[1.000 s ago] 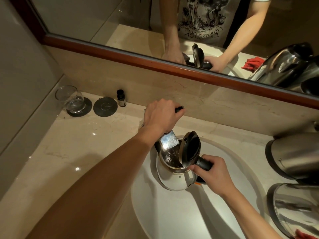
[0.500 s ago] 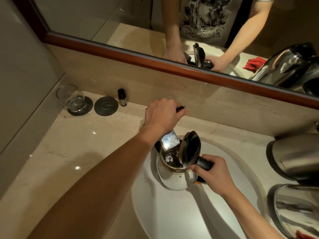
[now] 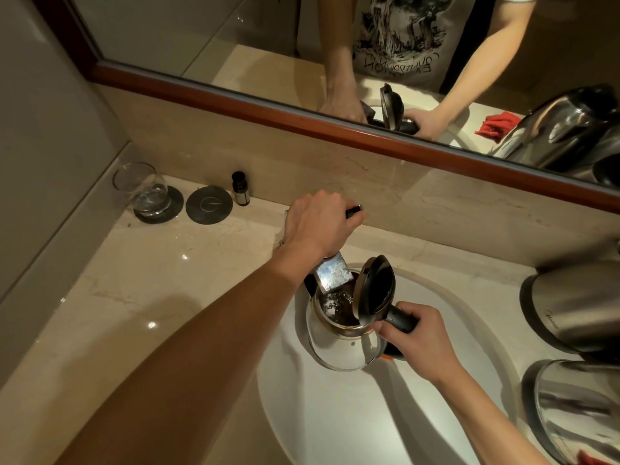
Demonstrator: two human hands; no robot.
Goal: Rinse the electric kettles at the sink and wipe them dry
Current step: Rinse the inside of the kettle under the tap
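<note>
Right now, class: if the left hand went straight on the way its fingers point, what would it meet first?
The left hand, closed on the tap handle, points toward the back wall. It would probably meet the marble backsplash under the mirror first, though depth is unclear.

- One head-worn camera looks steeply down and forward, close over the sink (image 3: pixel 335 431).
- The left hand (image 3: pixel 318 226) sits mid-frame; the right hand (image 3: pixel 416 340) just below and right of it.
- The mirror (image 3: pixel 235 45) beyond both hands faces the camera.
</note>
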